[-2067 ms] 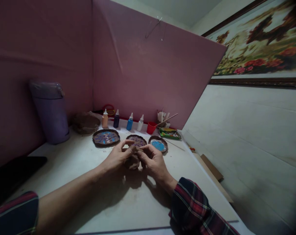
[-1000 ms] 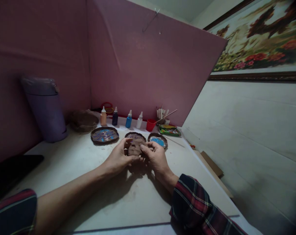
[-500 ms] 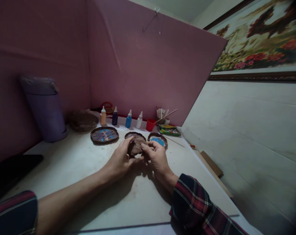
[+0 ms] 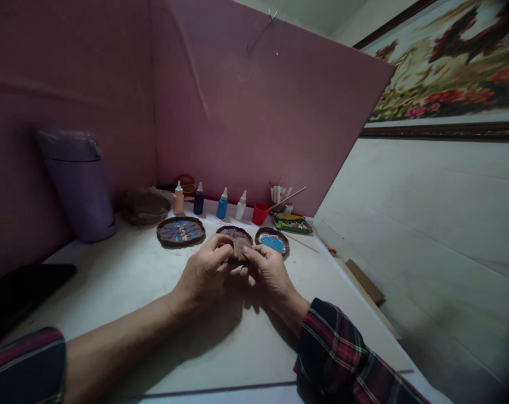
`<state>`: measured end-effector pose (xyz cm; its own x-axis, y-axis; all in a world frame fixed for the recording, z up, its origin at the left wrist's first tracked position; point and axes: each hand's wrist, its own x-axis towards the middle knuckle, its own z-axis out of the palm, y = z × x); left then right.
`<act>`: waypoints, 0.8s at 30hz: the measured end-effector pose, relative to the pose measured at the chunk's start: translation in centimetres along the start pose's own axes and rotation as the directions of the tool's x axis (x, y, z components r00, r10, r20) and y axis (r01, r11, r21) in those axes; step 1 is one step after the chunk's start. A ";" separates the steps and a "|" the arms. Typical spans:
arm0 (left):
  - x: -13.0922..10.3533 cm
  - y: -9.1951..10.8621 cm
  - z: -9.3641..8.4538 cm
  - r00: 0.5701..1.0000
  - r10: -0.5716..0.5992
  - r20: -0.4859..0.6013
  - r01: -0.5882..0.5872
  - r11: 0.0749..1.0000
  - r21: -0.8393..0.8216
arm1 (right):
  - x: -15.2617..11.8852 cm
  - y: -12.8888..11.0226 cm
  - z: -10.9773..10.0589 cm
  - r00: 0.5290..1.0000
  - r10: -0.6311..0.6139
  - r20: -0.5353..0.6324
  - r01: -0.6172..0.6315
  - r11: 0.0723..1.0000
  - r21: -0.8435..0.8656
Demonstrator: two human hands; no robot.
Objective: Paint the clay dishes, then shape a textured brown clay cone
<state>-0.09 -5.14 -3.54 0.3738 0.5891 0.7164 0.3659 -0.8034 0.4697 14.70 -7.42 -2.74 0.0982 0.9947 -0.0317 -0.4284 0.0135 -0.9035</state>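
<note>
Between my hands, above the table, is a thin flattened piece of brown clay. My left hand pinches its left edge with thumb and curled fingers. On the right side, my right hand grips the clay between thumb and fingers. Just behind it lies a small brown clay dish with a purplish inside, partly covered by the piece and my fingers. Beside my right hand sits a clay dish with blue and white paint. A larger oval clay dish with blue and purple streaks lies to the left.
Paint bottles stand along the back: orange, dark, blue and white. A red cup with a brush and a green packet are at back right. A purple tumbler and a bagged clay lump stand left.
My left fingers have curled in over the clay's left edge, hiding more of it. My right hand keeps nearly the same hold.
</note>
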 end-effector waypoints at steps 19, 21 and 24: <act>-0.4 1.0 -0.2 0.998 -0.008 -0.062 0.027 0.954 0.299 | -0.3 0.0 0.2 0.996 -0.052 0.069 0.058 0.995 -0.079; -0.2 1.1 -0.3 0.996 -0.056 -0.068 0.070 0.973 0.220 | -0.3 0.0 0.2 0.996 -0.071 0.051 0.074 0.996 -0.051; 0.1 1.0 -0.4 0.986 -0.132 -0.099 0.136 0.990 0.032 | -0.2 -0.1 0.0 0.994 -0.108 0.020 0.109 0.993 -0.049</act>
<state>-0.02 -5.94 -2.81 0.2359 0.6787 0.6955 0.4407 -0.7126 0.5459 14.71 -7.58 -2.63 0.1256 0.9893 0.0748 -0.3707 0.1167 -0.9214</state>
